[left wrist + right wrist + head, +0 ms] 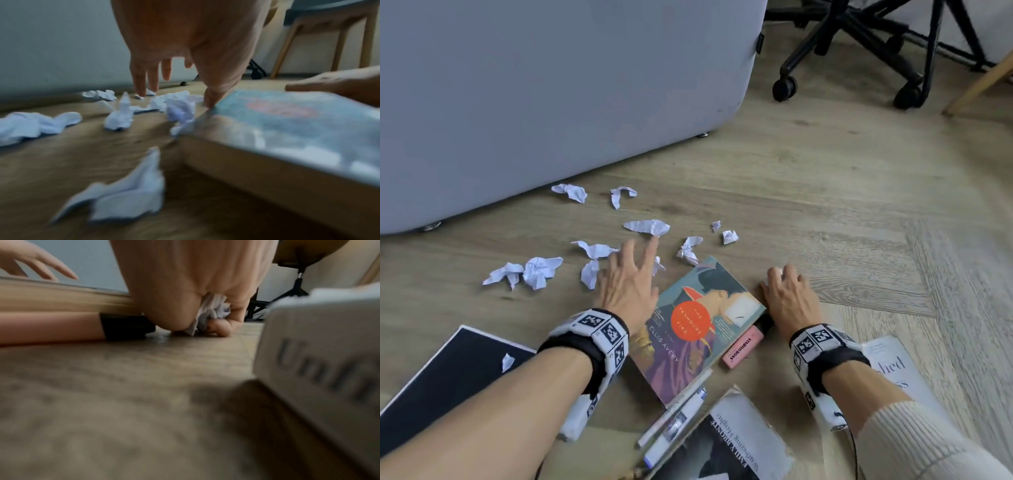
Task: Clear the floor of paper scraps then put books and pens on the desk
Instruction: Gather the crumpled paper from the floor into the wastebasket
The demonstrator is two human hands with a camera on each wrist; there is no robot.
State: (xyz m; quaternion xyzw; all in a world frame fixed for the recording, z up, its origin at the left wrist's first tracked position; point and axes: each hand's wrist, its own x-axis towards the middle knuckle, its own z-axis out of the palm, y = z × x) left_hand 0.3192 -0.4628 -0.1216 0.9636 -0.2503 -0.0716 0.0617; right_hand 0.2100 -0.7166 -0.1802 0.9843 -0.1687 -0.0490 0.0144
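Observation:
Several crumpled white paper scraps (537,270) lie on the wood floor in front of me. My left hand (631,274) reaches among them with straight, spread fingers (141,81) and holds nothing. My right hand (787,291) rests low on the floor beside a teal paperback (702,325), its fingers curled round a paper scrap (211,311). A pink highlighter (743,347) lies at the paperback's edge. Two white pens (671,425) lie near its lower corner.
A grey sofa (551,85) stands behind the scraps. An office chair base (859,44) and a wooden leg (979,82) are at the back right. A black notebook (448,380) with a scrap on it, a Brontë paperback (736,442) and a white book (890,370) lie near me.

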